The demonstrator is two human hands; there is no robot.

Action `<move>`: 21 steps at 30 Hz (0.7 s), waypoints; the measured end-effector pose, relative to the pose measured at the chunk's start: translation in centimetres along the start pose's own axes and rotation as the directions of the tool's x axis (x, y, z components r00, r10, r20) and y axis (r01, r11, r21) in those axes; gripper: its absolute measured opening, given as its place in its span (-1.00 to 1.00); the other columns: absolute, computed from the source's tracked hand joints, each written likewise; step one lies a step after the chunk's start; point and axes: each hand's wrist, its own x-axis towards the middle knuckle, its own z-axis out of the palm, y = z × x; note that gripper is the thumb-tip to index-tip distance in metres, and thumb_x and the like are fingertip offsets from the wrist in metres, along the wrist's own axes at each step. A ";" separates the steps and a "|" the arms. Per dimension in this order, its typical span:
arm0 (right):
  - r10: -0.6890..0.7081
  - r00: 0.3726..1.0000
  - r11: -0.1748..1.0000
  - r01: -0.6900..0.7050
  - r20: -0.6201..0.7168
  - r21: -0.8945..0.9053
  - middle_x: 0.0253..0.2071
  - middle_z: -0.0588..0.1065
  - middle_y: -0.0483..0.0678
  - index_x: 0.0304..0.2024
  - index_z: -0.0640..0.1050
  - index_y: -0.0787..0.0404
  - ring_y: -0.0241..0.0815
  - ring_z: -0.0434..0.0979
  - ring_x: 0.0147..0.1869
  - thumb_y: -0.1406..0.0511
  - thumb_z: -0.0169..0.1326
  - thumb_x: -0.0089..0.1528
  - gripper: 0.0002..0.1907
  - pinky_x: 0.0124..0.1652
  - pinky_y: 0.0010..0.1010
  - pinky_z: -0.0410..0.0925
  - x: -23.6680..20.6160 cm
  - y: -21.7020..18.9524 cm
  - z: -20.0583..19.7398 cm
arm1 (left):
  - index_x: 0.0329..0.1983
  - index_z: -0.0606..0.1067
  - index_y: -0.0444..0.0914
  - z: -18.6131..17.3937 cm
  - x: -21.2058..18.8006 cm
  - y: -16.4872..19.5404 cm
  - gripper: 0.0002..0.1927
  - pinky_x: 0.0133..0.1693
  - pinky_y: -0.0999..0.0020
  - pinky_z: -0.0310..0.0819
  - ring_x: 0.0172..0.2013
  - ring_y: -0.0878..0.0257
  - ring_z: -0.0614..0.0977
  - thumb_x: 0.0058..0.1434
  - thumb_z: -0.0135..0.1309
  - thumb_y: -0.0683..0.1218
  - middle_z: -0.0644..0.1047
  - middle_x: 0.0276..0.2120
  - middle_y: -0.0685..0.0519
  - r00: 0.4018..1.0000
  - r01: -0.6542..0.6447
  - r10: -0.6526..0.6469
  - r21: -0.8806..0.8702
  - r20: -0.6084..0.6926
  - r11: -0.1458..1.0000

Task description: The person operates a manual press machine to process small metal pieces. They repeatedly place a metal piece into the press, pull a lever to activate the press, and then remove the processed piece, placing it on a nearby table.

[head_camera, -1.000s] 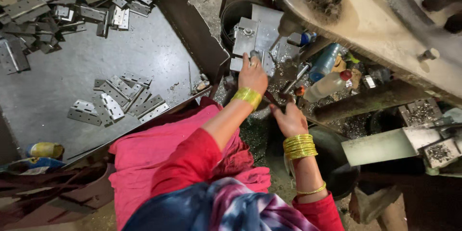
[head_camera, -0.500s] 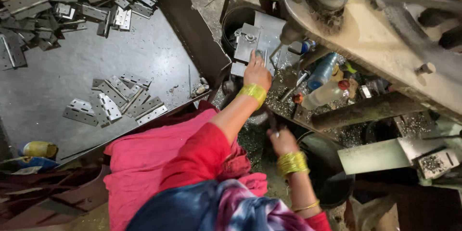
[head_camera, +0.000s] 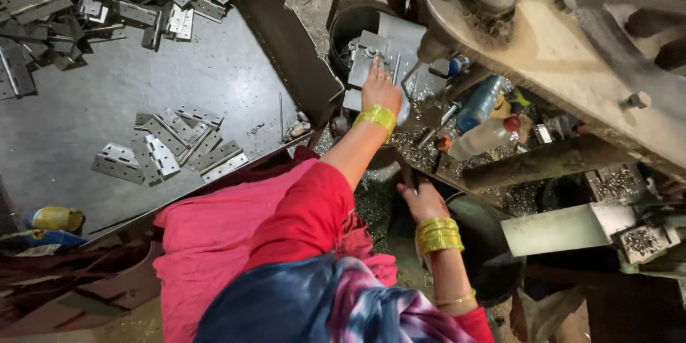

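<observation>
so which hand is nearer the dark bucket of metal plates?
Left. The left hand rests on the plates at the bucket mouth; the right hand is lower, well short of it, by the machine's edge.

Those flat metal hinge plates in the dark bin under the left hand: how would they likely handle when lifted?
The hinge plates look like thin flat sheet metal, so probably stiff and fairly heavy for their size. Their shiny faces suggest they could slip between the fingers of the left hand. Lying stacked loosely in the bin, neighbours would likely shift or slide, not roll.
</observation>
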 end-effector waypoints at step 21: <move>-0.063 0.990 0.998 0.066 -0.130 0.024 -0.25 0.59 0.30 -0.18 0.61 0.32 0.34 0.62 -0.12 0.00 0.07 0.31 -0.52 -0.14 0.06 0.46 -2.6 -0.1 5.0 | 0.26 0.47 -0.24 -1.1 -0.4 -0.2 -0.55 0.41 -0.03 -0.10 0.38 0.02 0.27 0.38 -0.05 0.04 0.37 0.33 -0.04 0.991 0.124 -0.132 -0.231 -0.022 0.965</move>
